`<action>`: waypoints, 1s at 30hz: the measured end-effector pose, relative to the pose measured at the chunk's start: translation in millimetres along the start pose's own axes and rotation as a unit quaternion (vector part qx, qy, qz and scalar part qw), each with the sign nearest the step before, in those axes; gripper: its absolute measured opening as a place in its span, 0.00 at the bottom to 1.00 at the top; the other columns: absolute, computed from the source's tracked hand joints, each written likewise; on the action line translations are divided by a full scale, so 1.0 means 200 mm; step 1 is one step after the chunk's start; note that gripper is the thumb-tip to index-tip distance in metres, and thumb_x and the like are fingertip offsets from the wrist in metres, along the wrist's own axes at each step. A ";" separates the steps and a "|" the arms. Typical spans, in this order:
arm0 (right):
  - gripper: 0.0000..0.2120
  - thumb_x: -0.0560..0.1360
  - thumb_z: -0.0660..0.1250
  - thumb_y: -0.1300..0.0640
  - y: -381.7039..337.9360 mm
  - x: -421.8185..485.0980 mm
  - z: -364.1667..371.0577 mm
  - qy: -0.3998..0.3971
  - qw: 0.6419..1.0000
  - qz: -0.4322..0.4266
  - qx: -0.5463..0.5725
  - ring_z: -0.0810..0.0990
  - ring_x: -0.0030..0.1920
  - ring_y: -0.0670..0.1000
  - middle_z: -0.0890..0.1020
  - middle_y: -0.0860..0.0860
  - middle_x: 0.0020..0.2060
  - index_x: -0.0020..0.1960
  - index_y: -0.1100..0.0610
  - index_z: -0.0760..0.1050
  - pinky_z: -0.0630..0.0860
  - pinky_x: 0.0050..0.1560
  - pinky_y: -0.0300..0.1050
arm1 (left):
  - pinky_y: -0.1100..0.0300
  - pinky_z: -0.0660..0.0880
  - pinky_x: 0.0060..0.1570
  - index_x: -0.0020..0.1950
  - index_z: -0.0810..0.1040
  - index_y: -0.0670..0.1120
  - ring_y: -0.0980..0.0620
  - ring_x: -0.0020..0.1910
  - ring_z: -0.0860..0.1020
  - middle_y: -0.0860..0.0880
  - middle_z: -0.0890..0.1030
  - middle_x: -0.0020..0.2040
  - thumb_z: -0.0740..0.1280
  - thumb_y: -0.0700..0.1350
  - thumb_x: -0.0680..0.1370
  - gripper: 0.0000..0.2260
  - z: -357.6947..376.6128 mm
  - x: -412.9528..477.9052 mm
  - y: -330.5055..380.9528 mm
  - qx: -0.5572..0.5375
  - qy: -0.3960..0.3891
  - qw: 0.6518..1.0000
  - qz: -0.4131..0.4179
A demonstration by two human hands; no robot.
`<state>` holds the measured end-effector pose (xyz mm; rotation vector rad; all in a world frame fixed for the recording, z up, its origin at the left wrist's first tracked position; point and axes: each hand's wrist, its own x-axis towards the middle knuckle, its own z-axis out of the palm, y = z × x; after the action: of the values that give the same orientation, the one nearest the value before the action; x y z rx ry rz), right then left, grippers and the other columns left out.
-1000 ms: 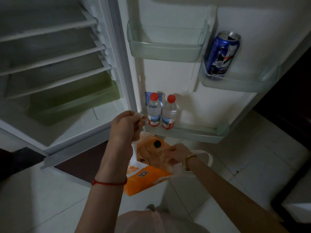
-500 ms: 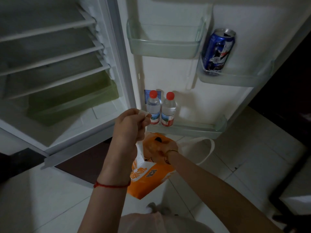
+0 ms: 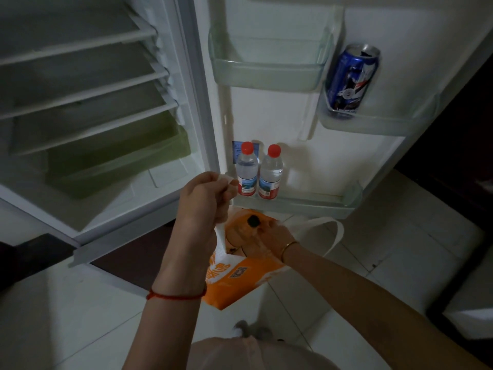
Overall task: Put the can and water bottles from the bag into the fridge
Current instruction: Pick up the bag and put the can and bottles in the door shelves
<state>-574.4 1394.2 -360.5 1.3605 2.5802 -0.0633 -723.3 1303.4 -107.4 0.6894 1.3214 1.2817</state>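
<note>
Head view: below the fridge door [image 3: 293, 124], your left hand [image 3: 204, 201] pinches the bag handle [image 3: 220, 243] in its fingers, while your right hand [image 3: 266, 237] lies on a black-capped bottle [image 3: 253, 221] inside, grip unclear; it is probably smooth and heavyish, so grasp its body.

The orange bag [image 3: 241, 283] carries large white Chinese characters on its side, but they are partly hidden and tilted, so I cannot read them. Beside them a small QR code [image 3: 239, 272] is printed. The left water bottle [image 3: 247, 169] and the right water bottle [image 3: 270, 172] each wear a red and white label with a blue picture; the words on it are too small to read. The blue can [image 3: 350, 81] shows a round white emblem and red and white shapes, but no legible brand name. A blue sticker [image 3: 236, 150] on the fridge door [image 3: 333, 161], behind the left water bottle, has tiny, unreadable print.
</note>
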 end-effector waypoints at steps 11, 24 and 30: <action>0.13 0.81 0.57 0.59 0.16 -0.03 -0.10 0.006 0.987 -0.155 -0.036 0.73 0.64 0.55 0.75 0.52 0.62 0.64 0.56 0.71 0.76 0.51 0.46 | 0.68 0.56 0.17 0.44 0.76 0.39 0.60 0.17 0.61 0.54 0.70 0.21 0.56 0.34 0.79 0.10 -0.05 0.06 0.04 -0.022 0.029 0.999 0.020; 0.12 0.78 0.59 0.57 0.06 -0.25 -0.40 0.311 0.910 -0.057 0.267 0.80 0.42 0.51 0.77 0.54 0.59 0.61 0.51 0.66 0.81 0.42 0.43 | 0.69 0.57 0.18 0.45 0.76 0.40 0.60 0.17 0.61 0.55 0.70 0.22 0.56 0.34 0.80 0.11 0.04 0.11 0.04 -0.025 0.007 0.999 0.035; 0.10 0.79 0.59 0.58 0.21 -0.36 -0.70 0.427 0.833 0.054 0.348 0.77 0.43 0.48 0.78 0.51 0.50 0.57 0.59 0.74 0.74 0.39 0.40 | 0.70 0.57 0.16 0.46 0.75 0.39 0.61 0.17 0.61 0.54 0.71 0.23 0.56 0.35 0.80 0.09 0.10 0.16 -0.06 -0.013 0.003 1.000 -0.010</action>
<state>-526.3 1379.9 -205.0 2.1782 3.3795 -0.5453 -708.3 1335.6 -123.2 0.6515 1.3114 1.2839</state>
